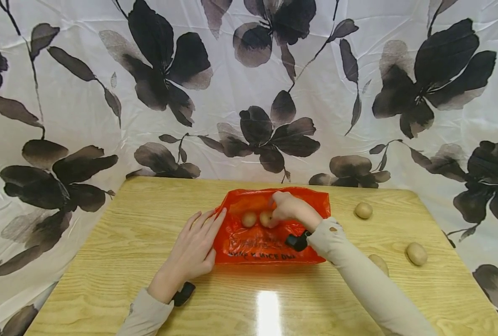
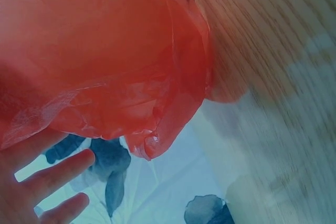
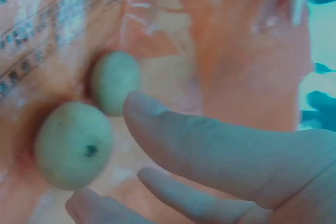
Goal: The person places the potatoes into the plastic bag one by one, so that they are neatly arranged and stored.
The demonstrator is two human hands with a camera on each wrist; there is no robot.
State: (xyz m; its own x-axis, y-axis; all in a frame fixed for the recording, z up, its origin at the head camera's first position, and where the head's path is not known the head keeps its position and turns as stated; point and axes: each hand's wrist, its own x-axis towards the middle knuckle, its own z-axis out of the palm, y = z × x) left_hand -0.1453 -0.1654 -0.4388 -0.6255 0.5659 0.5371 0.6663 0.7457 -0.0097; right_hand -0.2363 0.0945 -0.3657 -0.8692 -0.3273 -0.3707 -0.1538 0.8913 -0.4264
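Note:
A red plastic bag (image 1: 274,255) with dark printing lies on the wooden table, its mouth spread wide. Two round, pale yellow-brown fruits sit side by side in it, one fruit (image 1: 249,219) on the left and a second fruit (image 3: 73,145) with a dark spot on its skin. My right hand (image 1: 292,210) reaches into the bag, fingers spread apart, with fingertips right at the spotted fruit. At the bag's left edge rests my left hand (image 1: 194,247), its fingers straight. Part of that hand is hidden behind the red plastic in the left wrist view.
To the right on the table (image 1: 148,224) lie three similar fruits: one fruit (image 1: 363,210) near the back, another fruit (image 1: 417,254) farther right, and a third fruit (image 1: 379,263) partly hidden by the right sleeve. A floral cloth (image 1: 215,93) hangs behind the table.

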